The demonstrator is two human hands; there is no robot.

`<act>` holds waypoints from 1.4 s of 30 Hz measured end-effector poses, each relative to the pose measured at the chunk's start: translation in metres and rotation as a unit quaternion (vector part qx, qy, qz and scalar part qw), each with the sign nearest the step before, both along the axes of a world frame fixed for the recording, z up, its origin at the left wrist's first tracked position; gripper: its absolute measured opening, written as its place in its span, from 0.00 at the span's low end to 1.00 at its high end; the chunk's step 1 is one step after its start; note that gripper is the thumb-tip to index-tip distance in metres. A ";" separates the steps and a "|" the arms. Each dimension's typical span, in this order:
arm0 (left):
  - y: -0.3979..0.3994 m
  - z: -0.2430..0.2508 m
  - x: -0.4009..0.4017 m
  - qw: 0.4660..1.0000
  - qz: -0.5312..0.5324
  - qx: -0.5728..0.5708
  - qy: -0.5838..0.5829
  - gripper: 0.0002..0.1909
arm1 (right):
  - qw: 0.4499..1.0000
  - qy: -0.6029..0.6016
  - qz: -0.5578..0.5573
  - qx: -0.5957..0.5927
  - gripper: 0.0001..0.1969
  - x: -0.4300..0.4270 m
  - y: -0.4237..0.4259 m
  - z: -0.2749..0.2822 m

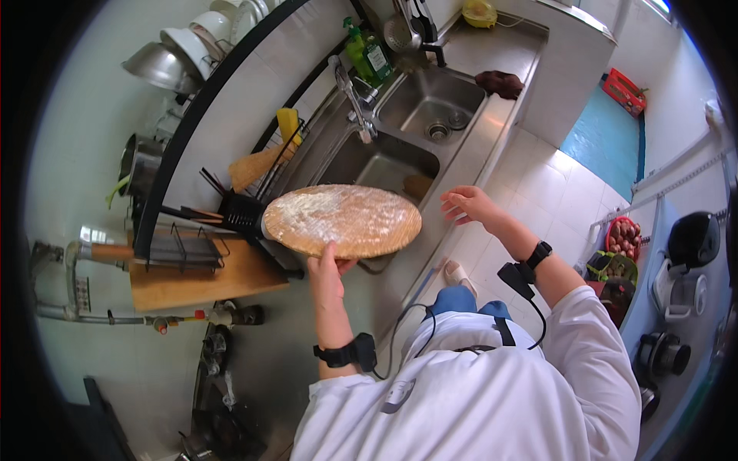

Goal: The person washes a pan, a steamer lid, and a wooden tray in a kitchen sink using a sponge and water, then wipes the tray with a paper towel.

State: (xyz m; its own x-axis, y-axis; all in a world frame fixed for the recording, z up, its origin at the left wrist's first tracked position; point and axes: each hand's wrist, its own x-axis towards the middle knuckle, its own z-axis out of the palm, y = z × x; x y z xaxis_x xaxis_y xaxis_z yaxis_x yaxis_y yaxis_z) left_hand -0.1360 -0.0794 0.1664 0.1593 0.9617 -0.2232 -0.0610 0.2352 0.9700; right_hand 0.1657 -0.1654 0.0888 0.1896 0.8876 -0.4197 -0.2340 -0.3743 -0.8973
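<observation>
A round wooden or woven board (346, 222), dusted with white powder, is held out over the near edge of the double sink. My left hand (330, 268) grips its near rim, thumb on top and fingers beneath. To the right of the board, my right hand (466, 204) hangs in the air with its fingers apart and nothing in them. Beyond the board are the near steel basin (383, 161), with a brownish item at its right side, and the faucet (351, 101). The far basin (432, 104) has a drain in its floor.
Green pump bottles (366, 55) stand behind the faucet. A dark cloth (500, 84) lies on the sink's right rim. On the left are a wire rack with a yellow sponge (289, 125), black utensils (239, 213) and a wooden cutting board (202, 282). A gas stove (216, 369) is lower left.
</observation>
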 end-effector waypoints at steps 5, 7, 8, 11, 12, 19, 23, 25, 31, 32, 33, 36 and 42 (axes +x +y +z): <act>0.067 -0.026 0.049 0.998 0.038 -0.017 0.051 0.18 | 0.985 -0.140 0.092 -0.032 0.15 0.068 0.139 -0.021; 0.084 -0.030 0.061 0.997 0.048 -0.025 0.052 0.18 | 0.949 -0.244 0.200 -0.012 0.15 0.075 0.185 -0.036; 0.091 -0.029 0.071 0.997 0.049 -0.040 0.037 0.18 | 0.947 -0.240 0.213 -0.014 0.15 0.077 0.206 -0.045; 0.110 -0.030 0.081 0.995 0.063 -0.072 0.011 0.19 | 0.900 -0.298 0.304 -0.089 0.15 0.075 0.259 -0.062; 0.114 -0.029 0.082 0.993 0.076 -0.086 0.000 0.19 | 0.870 -0.318 0.360 -0.113 0.16 0.073 0.273 -0.070; 0.137 -0.042 0.103 0.980 0.148 -0.136 -0.004 0.19 | 0.712 -0.407 0.545 -0.172 0.14 0.080 0.345 -0.139; 0.142 -0.045 0.136 0.969 0.180 -0.167 0.004 0.21 | 0.666 -0.453 0.569 -0.168 0.13 0.082 0.369 -0.172; 0.144 -0.044 0.154 0.960 0.208 -0.185 0.005 0.20 | 0.659 -0.474 0.563 -0.154 0.12 0.083 0.378 -0.180; 0.151 -0.037 0.201 0.950 0.261 -0.166 0.049 0.21 | 0.674 -0.582 0.403 0.212 0.16 0.111 0.404 -0.172; 0.150 -0.038 0.204 0.948 0.264 -0.177 0.018 0.21 | 0.672 -0.579 0.408 0.215 0.16 0.117 0.410 -0.158; 0.146 -0.038 0.207 0.944 0.272 -0.187 -0.013 0.22 | 0.668 -0.586 0.401 0.223 0.16 0.121 0.419 -0.116; 0.146 -0.046 0.233 0.937 0.285 -0.195 -0.057 0.21 | 0.697 -0.576 0.348 0.247 0.12 0.163 0.465 -0.065; 0.139 -0.063 0.262 0.922 0.311 -0.182 -0.139 0.23 | 0.636 -0.626 0.305 0.334 0.08 0.238 0.562 -0.044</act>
State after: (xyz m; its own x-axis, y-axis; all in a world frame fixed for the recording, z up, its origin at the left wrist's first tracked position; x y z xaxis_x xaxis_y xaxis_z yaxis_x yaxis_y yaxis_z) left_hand 0.1260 0.0601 0.1039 -0.2984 0.7559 -0.5827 -0.5281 0.3777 0.7606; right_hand 0.4038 0.3965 0.0444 -0.4605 0.8574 0.2299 0.8254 0.5089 -0.2446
